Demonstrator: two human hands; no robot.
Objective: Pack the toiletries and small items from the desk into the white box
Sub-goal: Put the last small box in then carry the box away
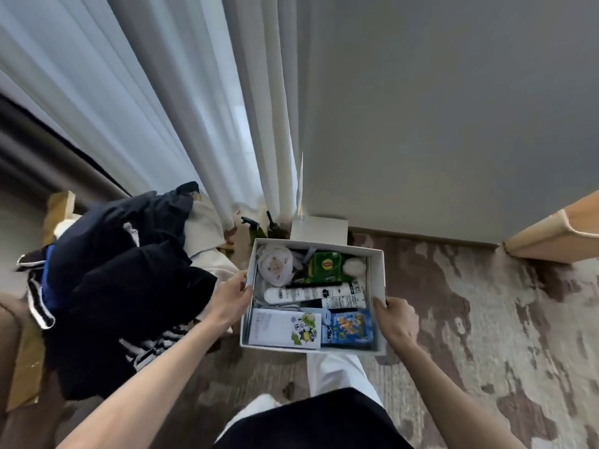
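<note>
White box (376,270) full, lidless — left hand (231,298) at 9 o'clock, right hand (393,319) at 3, both clamping its walls; tilt likely spills tube (311,293).

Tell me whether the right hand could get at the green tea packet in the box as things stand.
Probably not yet: the right hand grips the white box's right wall. The green tea packet lies uncovered on top, so the way is free once that grip lets go.

Dark clothes (123,286) (heaped) beside white curtains (194,108)
</note>
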